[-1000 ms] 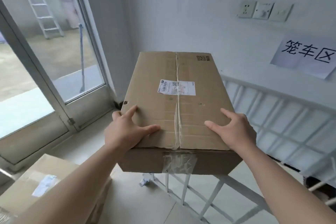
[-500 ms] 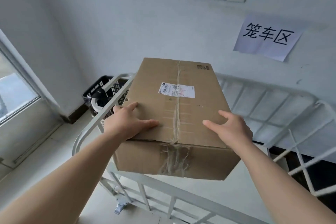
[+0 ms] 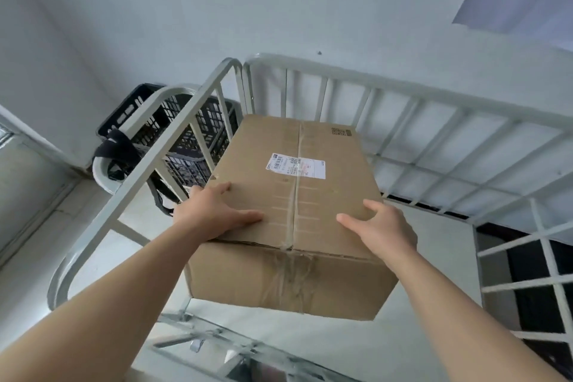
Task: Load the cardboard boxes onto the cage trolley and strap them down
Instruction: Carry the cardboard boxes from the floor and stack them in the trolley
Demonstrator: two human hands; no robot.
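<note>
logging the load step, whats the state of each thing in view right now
cardboard box, taped shut, held up between the rails, not yet set down
left hand, grips the box's left edge
right hand, grips the box's right edge
cage trolley, rails upright
black strap, hangs loose on the left rail

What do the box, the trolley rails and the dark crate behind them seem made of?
The box looks like brown cardboard, matte and creased, its seam sealed with clear tape. The trolley rails are probably metal tube painted pale grey, given the smooth rounded bends. The crate seems black moulded plastic, judging by its lattice walls.
</note>
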